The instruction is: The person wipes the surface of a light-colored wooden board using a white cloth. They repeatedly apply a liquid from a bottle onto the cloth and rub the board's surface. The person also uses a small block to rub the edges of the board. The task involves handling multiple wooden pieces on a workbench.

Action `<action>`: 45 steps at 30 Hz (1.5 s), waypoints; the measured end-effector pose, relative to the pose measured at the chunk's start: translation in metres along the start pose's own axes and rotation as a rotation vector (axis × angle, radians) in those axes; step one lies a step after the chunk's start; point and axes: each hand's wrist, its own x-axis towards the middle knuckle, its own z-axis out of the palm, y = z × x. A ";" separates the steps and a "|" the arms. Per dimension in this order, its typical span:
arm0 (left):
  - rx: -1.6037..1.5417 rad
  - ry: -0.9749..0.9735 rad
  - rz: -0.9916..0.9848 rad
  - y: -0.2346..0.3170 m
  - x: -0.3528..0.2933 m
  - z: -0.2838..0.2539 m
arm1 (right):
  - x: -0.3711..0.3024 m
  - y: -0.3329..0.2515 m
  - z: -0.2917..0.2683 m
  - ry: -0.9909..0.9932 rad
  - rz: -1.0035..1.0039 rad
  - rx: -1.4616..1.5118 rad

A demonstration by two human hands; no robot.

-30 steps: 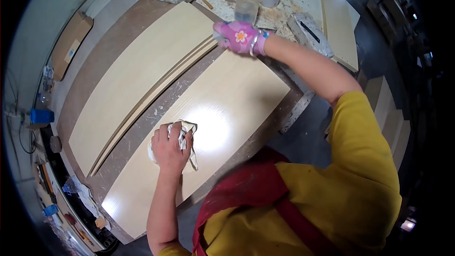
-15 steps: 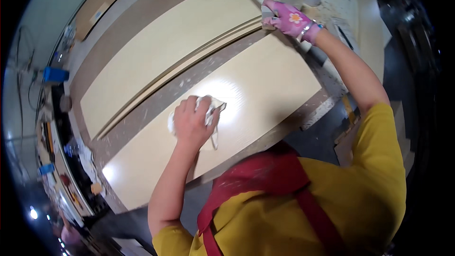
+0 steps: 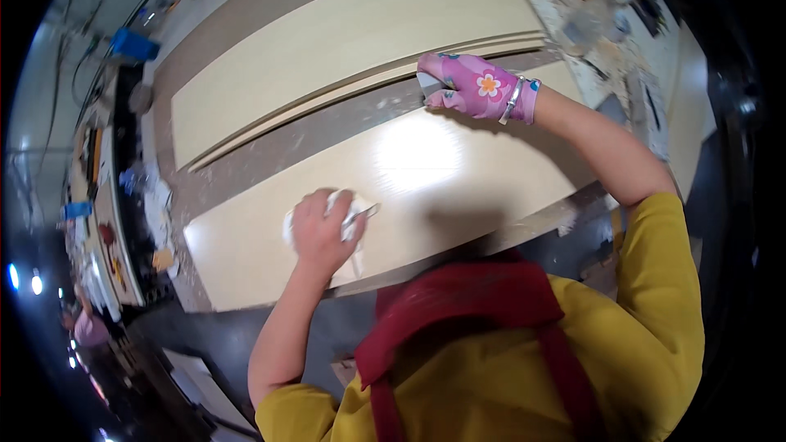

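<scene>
A long pale wooden panel (image 3: 246, 254) lies along the near side of the workbench. My bare left hand (image 3: 323, 233) is closed over a crumpled white cloth (image 3: 358, 206), pressing it on the panel's left half. My right hand (image 3: 485, 88) wears a pink flowered glove with a metal band at the wrist. Its fingers are closed on a small grey-and-white block (image 3: 425, 84), whose kind I cannot make out. That hand is over the panel's far edge, close to a stack of similar panels (image 3: 344, 41) behind it.
A clear bottle (image 3: 585, 24) with a white cap stands at the far right among scraps. Beyond the bench's left end are a blue container (image 3: 135, 45) and a cluttered side table (image 3: 106, 221). Another person (image 3: 90, 327) is far off at the lower left.
My right hand has moved left with the block, from the stack's right end to along the near panel's far edge. My left hand stays on the cloth. The whole view has shifted.
</scene>
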 end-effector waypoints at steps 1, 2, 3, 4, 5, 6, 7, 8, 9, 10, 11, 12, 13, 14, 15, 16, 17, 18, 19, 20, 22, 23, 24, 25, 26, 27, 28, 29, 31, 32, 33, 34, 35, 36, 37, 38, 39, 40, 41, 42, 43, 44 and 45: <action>-0.013 0.008 0.021 -0.003 0.002 0.001 | 0.014 -0.008 0.011 -0.004 -0.011 -0.026; -0.024 0.010 0.016 0.000 0.003 0.003 | 0.026 -0.014 0.021 -0.017 -0.032 -0.050; -0.036 0.008 0.026 -0.005 0.001 0.001 | 0.042 -0.030 0.031 -0.025 -0.065 -0.040; -0.049 -0.003 0.008 -0.006 0.000 0.001 | 0.054 -0.042 0.042 -0.040 -0.104 -0.018; -0.067 -0.011 -0.007 -0.005 -0.001 0.001 | 0.066 -0.053 0.051 -0.055 -0.138 0.000; -0.087 -0.020 -0.021 -0.005 -0.002 0.000 | 0.078 -0.064 0.061 -0.070 -0.170 0.018; -0.094 -0.031 -0.030 -0.006 -0.002 0.000 | 0.090 -0.071 0.074 -0.061 -0.202 -0.004; -0.103 -0.042 -0.035 -0.006 -0.002 0.000 | 0.100 -0.079 0.085 -0.066 -0.235 -0.012; -0.113 -0.055 -0.038 -0.006 -0.002 -0.001 | 0.110 -0.088 0.094 -0.068 -0.266 -0.019; -0.118 -0.055 -0.040 -0.007 -0.003 -0.002 | 0.121 -0.099 0.103 -0.070 -0.294 -0.031; -0.124 -0.058 -0.039 -0.007 -0.003 -0.002 | 0.131 -0.115 0.104 -0.155 -0.261 -0.037; -0.130 -0.062 -0.036 -0.008 -0.003 -0.002 | 0.145 -0.126 0.116 -0.158 -0.259 -0.014; -0.144 -0.048 -0.039 -0.007 -0.003 -0.003 | 0.158 -0.135 0.131 -0.162 -0.250 0.001; -0.162 -0.024 -0.023 -0.007 -0.003 -0.004 | 0.168 -0.143 0.141 -0.164 -0.237 0.017; -0.181 -0.001 -0.006 -0.008 -0.003 -0.005 | 0.175 -0.148 0.147 -0.156 -0.234 0.015; -0.195 0.023 0.003 -0.010 -0.004 -0.005 | 0.182 -0.156 0.153 -0.152 -0.237 0.016; -0.234 0.055 0.014 -0.013 -0.005 -0.004 | 0.187 -0.163 0.157 -0.148 -0.241 0.017; -0.250 0.011 -0.003 -0.017 -0.011 -0.010 | 0.183 -0.163 0.153 -0.147 -0.230 0.052; -0.264 -0.029 -0.020 -0.027 -0.018 -0.017 | 0.176 -0.160 0.139 -0.146 -0.223 0.084; -0.283 -0.075 -0.027 -0.036 -0.026 -0.025 | 0.167 -0.156 0.124 -0.137 -0.205 0.117; -0.235 -0.061 -0.117 -0.063 -0.051 -0.045 | 0.149 -0.148 0.106 -0.130 -0.148 0.053; -0.171 -0.047 -0.153 -0.079 -0.066 -0.052 | 0.145 -0.148 0.104 -0.119 -0.120 0.026; -0.110 -0.054 -0.183 -0.090 -0.079 -0.059 | 0.144 -0.152 0.107 -0.116 -0.088 0.026; -0.095 -0.041 -0.190 -0.097 -0.090 -0.063 | 0.148 -0.158 0.115 -0.127 -0.071 0.030; -0.080 -0.027 -0.197 -0.102 -0.098 -0.067 | 0.153 -0.163 0.123 -0.137 -0.054 0.033; -0.096 -0.021 -0.180 -0.103 -0.098 -0.068 | 0.160 -0.168 0.135 -0.107 -0.086 0.033; -0.109 -0.013 -0.163 -0.103 -0.095 -0.070 | 0.172 -0.177 0.147 -0.111 -0.099 0.049; -0.119 -0.009 -0.143 -0.103 -0.092 -0.070 | 0.184 -0.186 0.159 -0.112 -0.111 0.070; -0.132 0.012 -0.131 -0.106 -0.094 -0.068 | 0.217 -0.205 0.193 -0.114 -0.156 0.070; -0.144 0.024 -0.121 -0.107 -0.094 -0.067 | 0.240 -0.214 0.213 -0.114 -0.184 0.045; -0.142 0.018 -0.130 -0.109 -0.096 -0.067 | 0.254 -0.221 0.227 -0.121 -0.218 0.021; -0.140 0.032 -0.131 -0.111 -0.098 -0.066 | 0.257 -0.226 0.229 -0.117 -0.223 0.039; -0.137 0.045 -0.132 -0.112 -0.100 -0.063 | 0.258 -0.230 0.230 -0.112 -0.228 0.058; -0.134 0.057 -0.132 -0.112 -0.101 -0.061 | 0.258 -0.232 0.230 -0.109 -0.232 0.076; -0.149 0.056 -0.145 -0.113 -0.101 -0.062 | 0.250 -0.229 0.217 -0.185 -0.172 0.117; -0.148 0.072 -0.144 -0.113 -0.101 -0.064 | 0.238 -0.224 0.208 -0.154 -0.175 0.077; -0.145 0.081 -0.145 -0.113 -0.102 -0.063 | 0.228 -0.218 0.201 -0.127 -0.186 0.038; -0.151 0.088 -0.140 -0.112 -0.103 -0.061 | 0.219 -0.216 0.194 -0.145 -0.139 0.081; -0.153 0.107 -0.139 -0.111 -0.102 -0.059 | 0.221 -0.217 0.198 -0.108 -0.192 0.030; -0.155 0.126 -0.138 -0.112 -0.102 -0.058 | 0.223 -0.218 0.203 -0.071 -0.245 -0.020; -0.157 0.141 -0.127 -0.112 -0.101 -0.057 | 0.231 -0.225 0.211 -0.079 -0.239 -0.001; -0.163 0.127 -0.124 -0.112 -0.100 -0.058 | 0.244 -0.236 0.223 -0.089 -0.236 0.021; -0.169 0.112 -0.120 -0.112 -0.100 -0.058 | 0.256 -0.246 0.235 -0.073 -0.306 0.014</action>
